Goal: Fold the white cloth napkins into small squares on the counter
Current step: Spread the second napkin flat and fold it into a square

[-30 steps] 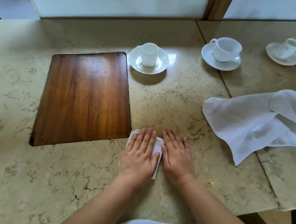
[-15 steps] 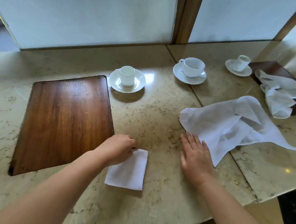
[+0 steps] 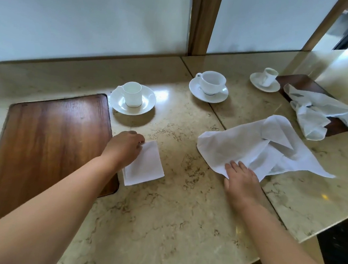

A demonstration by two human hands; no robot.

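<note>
Our left hand (image 3: 124, 149) pinches the far corner of the folded napkin (image 3: 145, 164) beside the wooden inlay (image 3: 48, 150), while our right hand (image 3: 241, 177), fingers flat, rests on the near edge of the unfolded napkin (image 3: 248, 146) spreading rightward across the worktop (image 3: 173, 214).

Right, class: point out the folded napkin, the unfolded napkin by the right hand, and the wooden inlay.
folded napkin (image 3: 146, 167), head view, middle of its top face
unfolded napkin (image 3: 235, 148), head view, flat left part
wooden inlay (image 3: 50, 144), head view, bare middle
</note>
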